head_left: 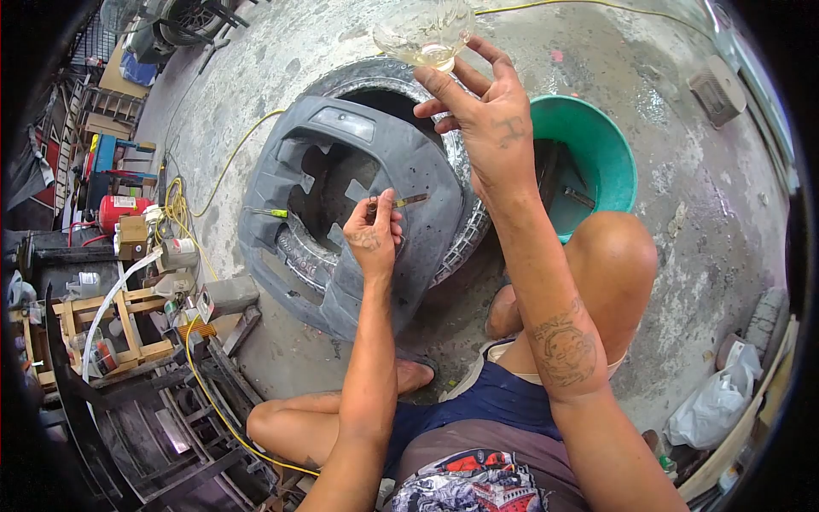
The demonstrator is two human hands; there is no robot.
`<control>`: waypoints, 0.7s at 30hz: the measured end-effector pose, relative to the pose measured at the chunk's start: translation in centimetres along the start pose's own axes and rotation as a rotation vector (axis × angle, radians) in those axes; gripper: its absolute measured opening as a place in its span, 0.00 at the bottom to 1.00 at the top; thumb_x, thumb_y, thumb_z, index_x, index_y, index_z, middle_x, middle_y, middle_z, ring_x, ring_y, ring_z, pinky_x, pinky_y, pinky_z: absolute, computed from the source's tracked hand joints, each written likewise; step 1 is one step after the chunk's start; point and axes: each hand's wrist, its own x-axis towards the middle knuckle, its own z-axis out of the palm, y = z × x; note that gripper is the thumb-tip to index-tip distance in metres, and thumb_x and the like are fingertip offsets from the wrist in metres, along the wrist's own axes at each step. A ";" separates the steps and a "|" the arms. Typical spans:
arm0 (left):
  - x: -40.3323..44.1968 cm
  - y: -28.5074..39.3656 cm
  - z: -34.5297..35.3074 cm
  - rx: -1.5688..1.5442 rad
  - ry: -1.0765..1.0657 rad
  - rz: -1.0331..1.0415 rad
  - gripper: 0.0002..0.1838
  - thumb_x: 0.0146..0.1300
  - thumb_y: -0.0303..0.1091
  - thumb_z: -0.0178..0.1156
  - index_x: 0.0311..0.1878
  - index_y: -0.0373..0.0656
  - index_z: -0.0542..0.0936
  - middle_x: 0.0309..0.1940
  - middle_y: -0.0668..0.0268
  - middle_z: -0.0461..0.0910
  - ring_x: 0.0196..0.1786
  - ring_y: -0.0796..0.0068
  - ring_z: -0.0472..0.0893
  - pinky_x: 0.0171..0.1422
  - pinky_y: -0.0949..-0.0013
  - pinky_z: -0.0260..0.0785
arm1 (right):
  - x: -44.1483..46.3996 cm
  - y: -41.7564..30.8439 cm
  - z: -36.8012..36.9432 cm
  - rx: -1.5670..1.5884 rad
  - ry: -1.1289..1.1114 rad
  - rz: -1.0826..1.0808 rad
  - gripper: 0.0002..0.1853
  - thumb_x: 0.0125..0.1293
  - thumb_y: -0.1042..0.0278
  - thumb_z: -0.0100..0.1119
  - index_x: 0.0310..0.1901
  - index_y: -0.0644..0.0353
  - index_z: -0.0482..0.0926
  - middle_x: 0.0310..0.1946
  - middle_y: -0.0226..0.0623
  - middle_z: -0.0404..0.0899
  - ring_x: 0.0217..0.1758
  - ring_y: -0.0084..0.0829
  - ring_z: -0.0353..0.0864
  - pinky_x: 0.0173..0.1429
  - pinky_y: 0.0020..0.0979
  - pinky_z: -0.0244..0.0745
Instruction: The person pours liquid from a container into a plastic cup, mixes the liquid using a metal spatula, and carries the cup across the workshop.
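Note:
Raised at the top, my right hand pinches a clear, shallow cup with a little yellowish liquid at its bottom. My left hand grips a thin, narrow blade tool between thumb and fingers, its brownish tip pointing right over the grey part. That grey plastic panel has large openings and rests on a tire. A second small tool with a yellow-green handle lies at the panel's left edge.
A green bucket stands right of the tire. Yellow cable, a red tank, wooden pallets and black frames crowd the left. A white plastic bag lies at the lower right, a grey plastic box at the upper right.

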 end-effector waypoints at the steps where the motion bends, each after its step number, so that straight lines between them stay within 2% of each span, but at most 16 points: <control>1: 0.0 0.2 0.0 -0.026 0.005 -0.001 0.13 0.69 0.39 0.69 0.34 0.39 0.82 0.20 0.69 0.80 0.16 0.87 0.73 0.17 0.80 0.61 | 0.0 0.0 0.0 -0.003 0.001 0.006 0.41 0.62 0.67 0.74 0.69 0.72 0.58 0.49 0.42 0.86 0.33 0.25 0.86 0.34 0.20 0.73; 21: -0.4 -0.3 -0.9 -0.018 0.030 -0.011 0.14 0.69 0.39 0.68 0.31 0.40 0.81 0.18 0.69 0.79 0.15 0.87 0.72 0.16 0.79 0.61 | 0.0 0.2 0.1 -0.003 0.000 -0.006 0.41 0.62 0.67 0.74 0.69 0.73 0.59 0.49 0.42 0.86 0.33 0.26 0.87 0.34 0.20 0.73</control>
